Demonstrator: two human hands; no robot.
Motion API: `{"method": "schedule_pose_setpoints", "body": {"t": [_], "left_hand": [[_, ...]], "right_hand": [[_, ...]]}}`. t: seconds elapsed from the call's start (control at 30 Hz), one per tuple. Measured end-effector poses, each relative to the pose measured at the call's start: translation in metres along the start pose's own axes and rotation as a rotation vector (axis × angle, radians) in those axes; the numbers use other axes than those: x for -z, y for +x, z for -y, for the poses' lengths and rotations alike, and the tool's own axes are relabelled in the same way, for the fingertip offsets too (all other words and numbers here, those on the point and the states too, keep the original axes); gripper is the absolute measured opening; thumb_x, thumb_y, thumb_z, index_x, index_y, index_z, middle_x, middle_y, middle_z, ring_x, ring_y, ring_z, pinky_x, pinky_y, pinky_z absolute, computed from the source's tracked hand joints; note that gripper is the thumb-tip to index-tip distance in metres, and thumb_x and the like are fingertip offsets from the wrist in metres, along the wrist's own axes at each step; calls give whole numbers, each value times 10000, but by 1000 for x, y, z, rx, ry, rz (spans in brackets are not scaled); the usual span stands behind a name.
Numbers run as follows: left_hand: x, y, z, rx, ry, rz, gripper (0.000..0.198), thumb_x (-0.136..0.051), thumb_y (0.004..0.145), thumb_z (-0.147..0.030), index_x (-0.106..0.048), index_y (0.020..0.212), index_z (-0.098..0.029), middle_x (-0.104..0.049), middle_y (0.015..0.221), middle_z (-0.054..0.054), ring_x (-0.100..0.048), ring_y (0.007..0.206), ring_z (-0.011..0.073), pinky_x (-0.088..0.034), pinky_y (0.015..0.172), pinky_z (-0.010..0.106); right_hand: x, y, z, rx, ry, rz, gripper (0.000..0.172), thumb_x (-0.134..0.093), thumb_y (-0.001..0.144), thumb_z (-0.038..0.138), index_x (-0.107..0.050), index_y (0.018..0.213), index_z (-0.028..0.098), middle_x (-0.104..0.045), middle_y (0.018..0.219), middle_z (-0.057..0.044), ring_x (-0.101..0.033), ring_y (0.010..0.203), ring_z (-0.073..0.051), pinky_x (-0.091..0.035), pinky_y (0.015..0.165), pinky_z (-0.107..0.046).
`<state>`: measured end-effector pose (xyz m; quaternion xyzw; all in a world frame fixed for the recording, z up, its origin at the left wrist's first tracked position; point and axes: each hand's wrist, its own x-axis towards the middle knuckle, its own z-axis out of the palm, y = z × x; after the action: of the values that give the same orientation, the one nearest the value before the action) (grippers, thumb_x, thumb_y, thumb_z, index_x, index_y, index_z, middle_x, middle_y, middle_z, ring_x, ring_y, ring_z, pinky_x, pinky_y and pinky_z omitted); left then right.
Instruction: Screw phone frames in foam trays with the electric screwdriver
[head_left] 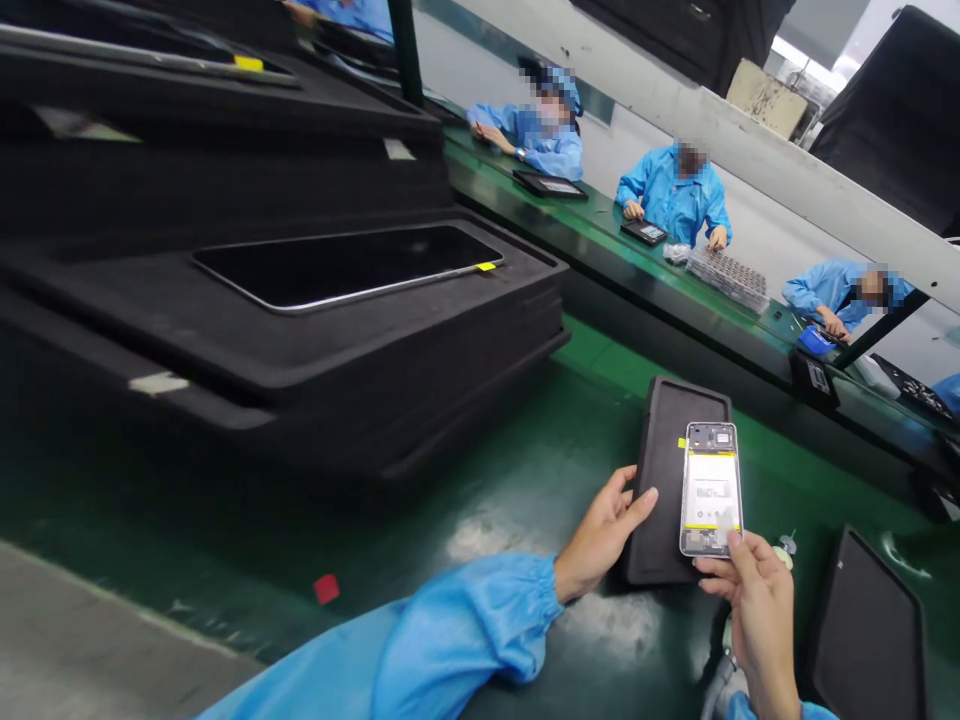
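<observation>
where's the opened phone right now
In the head view, the opened phone is right of centre, held at its lower end by the right hand, over the black tray the left hand grips.

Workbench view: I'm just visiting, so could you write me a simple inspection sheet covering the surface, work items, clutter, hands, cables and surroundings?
Surface: green bench, glossy, with bright reflections.
Work items: phone with its back off, over a black tray; a second phone, dark screen up, on a tray stack at left.
Clutter: red square lying on the bench; another tray at right.
Hands: left hand grips the black tray's side; right hand holds the phone's lower end.
Cables: a grey cord-like piece by the right wrist; cannot tell what it is.
Surroundings: co-workers in blue at a far bench.
</observation>
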<state>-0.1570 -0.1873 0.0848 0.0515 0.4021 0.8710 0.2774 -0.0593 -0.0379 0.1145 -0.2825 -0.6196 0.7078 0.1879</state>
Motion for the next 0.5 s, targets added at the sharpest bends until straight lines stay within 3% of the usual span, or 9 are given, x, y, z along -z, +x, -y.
{"method": "schedule_pose_setpoints", "body": {"t": [0.07, 0.13, 0.2, 0.27, 0.33, 0.4, 0.5], "left_hand": [[-1, -1, 0, -2, -3, 12, 600, -787, 669, -455, -468, 1102, -190, -699, 985, 81, -673, 891, 231, -534, 797, 338], [-2, -2, 1, 5, -9, 32, 579, -786, 674, -447, -480, 1090, -184, -700, 980, 86, -673, 890, 230, -529, 814, 344], [-2, -3, 2, 13, -19, 44, 573, -789, 673, -436, -484, 1083, -178, -702, 964, 84, -674, 882, 227, -524, 825, 346], [-2, -3, 3, 17, -26, 26, 576, -794, 666, -432, -482, 1080, -179, -704, 933, 71, -674, 861, 217, -524, 802, 325], [0, -2, 1, 18, -23, 0, 573, -796, 661, -434, -486, 1071, -181, -704, 893, 56, -674, 832, 204, -521, 763, 295], [2, -1, -1, 29, -23, -7, 557, -792, 666, -430, -495, 1064, -178, -702, 869, 51, -673, 802, 198, -517, 743, 289], [7, 1, -5, 47, -49, -19, 522, -785, 671, -417, -516, 1051, -182, -699, 839, 44, -670, 749, 195, -513, 728, 300]], "right_hand": [[-1, -1, 2, 124, -132, -72, 526, -705, 693, 597, -609, 899, 122, -681, 665, -62, -657, 557, -182, -535, 492, -249], [-5, -1, 2, 345, -404, -182, 486, -598, 798, 589, -636, 929, 123, -683, 665, -84, -656, 571, -197, -542, 554, -290], [-12, -2, -1, 609, -702, -227, 441, -511, 879, 527, -666, 975, 125, -708, 822, -136, -683, 717, -235, -543, 680, -339], [-21, -5, -8, 806, -905, -148, 413, -490, 906, 474, -679, 1021, 125, -689, 1018, -163, -669, 907, -280, -520, 800, -381], [-27, -8, -14, 885, -980, -31, 393, -514, 903, 449, -672, 1064, 128, -659, 1116, -157, -644, 993, -291, -515, 832, -388], [-26, -10, -16, 906, -965, -3, 367, -539, 891, 440, -674, 1061, 143, -660, 1118, -142, -646, 989, -274, -521, 830, -374], [-10, -10, -9, 812, -905, -199, 359, -579, 849, 477, -688, 987, 164, -689, 1014, -136, -665, 866, -260, -522, 793, -378]]}}
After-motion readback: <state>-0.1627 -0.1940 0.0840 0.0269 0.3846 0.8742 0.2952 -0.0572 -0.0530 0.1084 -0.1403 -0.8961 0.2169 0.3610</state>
